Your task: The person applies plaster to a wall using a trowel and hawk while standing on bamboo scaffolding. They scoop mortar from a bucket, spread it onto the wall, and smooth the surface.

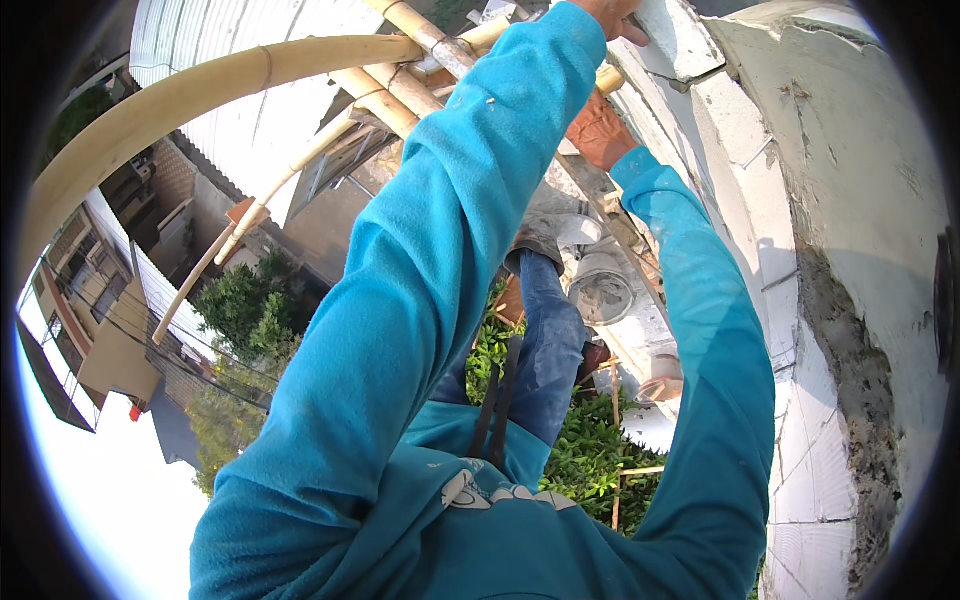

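Observation:
My left hand reaches to the top edge of the view beside the white block wall. Most of it is cut off; one fingertip shows near the blocks. Below it, my right hand is close to a bamboo pole's cut end. My left sleeve covers its fingers, so I cannot make out whether it grips anything. Both arms are in blue-green sleeves, the left crossing in front of the bamboo scaffold poles.
A thick curved bamboo pole spans the upper left. Below my arms, a cement-smeared bucket stands on planks beside my leg. Green shrubs lie far beneath. Rough grey plaster borders the blocks at right. Roofs and houses lie below left.

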`<state>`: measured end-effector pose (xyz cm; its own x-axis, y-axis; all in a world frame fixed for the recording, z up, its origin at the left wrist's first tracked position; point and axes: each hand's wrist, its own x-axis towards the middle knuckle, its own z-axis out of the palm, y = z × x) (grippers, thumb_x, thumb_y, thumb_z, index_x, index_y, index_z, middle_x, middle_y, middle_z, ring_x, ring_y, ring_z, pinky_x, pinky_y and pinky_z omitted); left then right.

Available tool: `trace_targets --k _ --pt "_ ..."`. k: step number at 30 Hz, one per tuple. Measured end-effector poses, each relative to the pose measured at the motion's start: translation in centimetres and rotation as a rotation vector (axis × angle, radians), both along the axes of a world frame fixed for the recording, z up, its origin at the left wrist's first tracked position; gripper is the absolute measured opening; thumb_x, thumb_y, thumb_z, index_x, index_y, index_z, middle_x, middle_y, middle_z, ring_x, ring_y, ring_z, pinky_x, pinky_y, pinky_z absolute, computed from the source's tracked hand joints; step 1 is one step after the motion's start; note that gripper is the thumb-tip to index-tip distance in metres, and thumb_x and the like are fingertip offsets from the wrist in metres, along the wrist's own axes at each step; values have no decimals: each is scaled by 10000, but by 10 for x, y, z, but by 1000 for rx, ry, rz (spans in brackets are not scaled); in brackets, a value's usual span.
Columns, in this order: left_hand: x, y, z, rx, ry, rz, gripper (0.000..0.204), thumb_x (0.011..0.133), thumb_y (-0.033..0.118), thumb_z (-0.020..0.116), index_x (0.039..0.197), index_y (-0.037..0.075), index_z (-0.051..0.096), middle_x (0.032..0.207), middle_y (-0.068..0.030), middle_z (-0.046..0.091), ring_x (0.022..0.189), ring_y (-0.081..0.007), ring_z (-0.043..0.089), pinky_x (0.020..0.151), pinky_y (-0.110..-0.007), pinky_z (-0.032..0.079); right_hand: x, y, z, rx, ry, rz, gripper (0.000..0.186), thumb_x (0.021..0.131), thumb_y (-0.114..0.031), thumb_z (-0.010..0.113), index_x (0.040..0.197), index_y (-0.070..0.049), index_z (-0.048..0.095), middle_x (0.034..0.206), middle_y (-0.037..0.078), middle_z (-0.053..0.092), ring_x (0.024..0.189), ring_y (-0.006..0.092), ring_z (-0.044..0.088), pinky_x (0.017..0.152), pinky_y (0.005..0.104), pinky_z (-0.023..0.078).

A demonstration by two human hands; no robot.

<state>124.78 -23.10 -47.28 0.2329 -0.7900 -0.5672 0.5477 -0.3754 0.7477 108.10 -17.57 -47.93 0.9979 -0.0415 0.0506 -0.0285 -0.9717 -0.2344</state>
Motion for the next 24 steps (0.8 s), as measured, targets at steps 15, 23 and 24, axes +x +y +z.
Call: trace_targets --k 15,23,24 --pt "-6 3 32 186 -66 123 604 856 487 609 1205 -3 570 1121 -164 638 939 -292 642 716 -405 552 -10 -23 -17 7 -37 100 198 825 -68 544 1000 -161 546 1051 24 533 1116 212 501 1089 461 265" --pt "-10 -5 47 234 -77 152 601 845 432 652 1187 -53 558 1117 -210 632 940 -331 651 721 -419 572 -7 -27 1 98 -119 104 122 825 -74 550 927 -141 549 946 32 526 1041 219 527 1083 467 298" --pt "-6 -2 49 240 -89 177 601 843 425 657 1185 -59 556 1116 -215 631 940 -336 653 721 -420 574 -4 -19 3 128 -142 89 124 820 -70 553 922 -140 552 941 31 526 1038 218 528 1087 472 294"
